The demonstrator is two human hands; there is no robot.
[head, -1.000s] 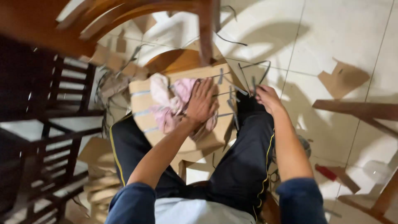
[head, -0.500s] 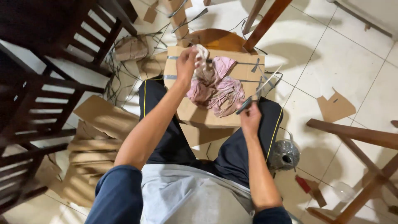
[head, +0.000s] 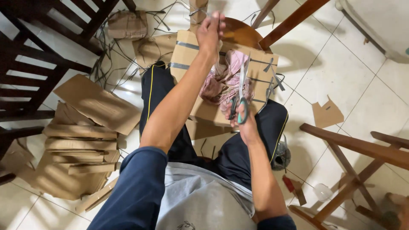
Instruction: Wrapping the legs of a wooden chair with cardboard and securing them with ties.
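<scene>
Scissors raised in the right hand, a dark strip drawn taut above the box by the left.

Nearest the body, the right hand (head: 246,126) was clenched round the teal handles of the scissors (head: 240,99), which half a second before had lain low and slanted; now the blades stood nearly upright, pointing away over the pink cloth (head: 221,81). Beyond that grip the cloth lay bunched on the taped cardboard box (head: 187,53) across the lap, no longer lifted as it had been. Farther out, the left hand (head: 211,27) had risen past the box's far edge and pinched a thin dark strip (head: 219,19) between thumb and fingers, the strip standing just above the fingertips. It looked as if the cloth had been let go for the strip. To the left of both hands, flattened cardboard pieces (head: 81,140) lay stacked on the tiled floor (head: 358,81).
</scene>
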